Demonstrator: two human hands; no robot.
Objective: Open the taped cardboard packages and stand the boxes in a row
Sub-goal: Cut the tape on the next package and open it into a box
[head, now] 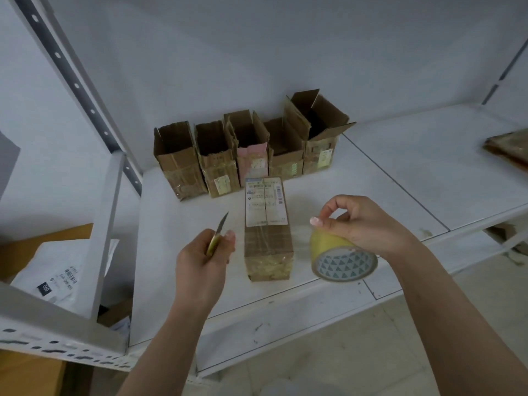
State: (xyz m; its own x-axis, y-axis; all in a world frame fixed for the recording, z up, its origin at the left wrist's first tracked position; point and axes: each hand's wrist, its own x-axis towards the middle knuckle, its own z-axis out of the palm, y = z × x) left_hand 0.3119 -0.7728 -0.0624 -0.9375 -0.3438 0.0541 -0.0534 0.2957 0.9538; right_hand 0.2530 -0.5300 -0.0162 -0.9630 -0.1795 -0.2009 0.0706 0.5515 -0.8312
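A taped cardboard package with a white shipping label lies flat on the white shelf, between my hands. My left hand grips a small knife with its blade pointing up and away, just left of the package. My right hand holds a roll of yellowish tape just right of the package, above the shelf. Behind the package, several opened cardboard boxes stand upright in a row against the back wall, their flaps open.
A grey metal upright of the rack rises at left. Below left lie a white mailer bag and brown cardboard. A brown item lies at the shelf's far right edge. Bare shelf surface spreads right of the row.
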